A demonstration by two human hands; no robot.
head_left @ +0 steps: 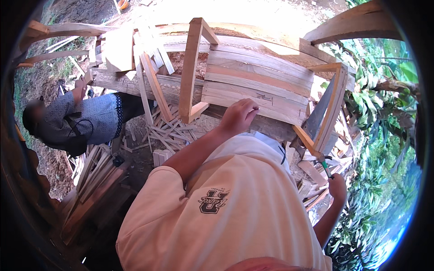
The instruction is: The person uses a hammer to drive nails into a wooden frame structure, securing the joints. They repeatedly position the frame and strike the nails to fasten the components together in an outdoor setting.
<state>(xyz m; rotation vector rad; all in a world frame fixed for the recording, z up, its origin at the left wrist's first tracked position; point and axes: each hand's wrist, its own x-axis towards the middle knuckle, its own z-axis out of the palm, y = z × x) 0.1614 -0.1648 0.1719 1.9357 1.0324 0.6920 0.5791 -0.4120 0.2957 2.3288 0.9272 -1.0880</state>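
Observation:
My left hand [240,116] is closed, fingers curled and thumb pressed to them, over the near edge of a panel of wooden slats [257,88]. What its fingertips hold, if anything, is too small to make out. At the right, my right hand [337,186] grips a hammer [325,168] by its green and black handle. The hammer's head lies close to the lower corner of a wooden frame [326,118] at the panel's right end. Another wooden frame [190,74] stands upright at the panel's left end.
A long plank bench [169,89] bears the panel and frames. Below it lie many loose wood strips [169,134]. A grey, flat, blade-like piece [318,107] leans inside the right frame. At the left, another person [86,118] reaches to the bench. Green plants [377,101] border the right side.

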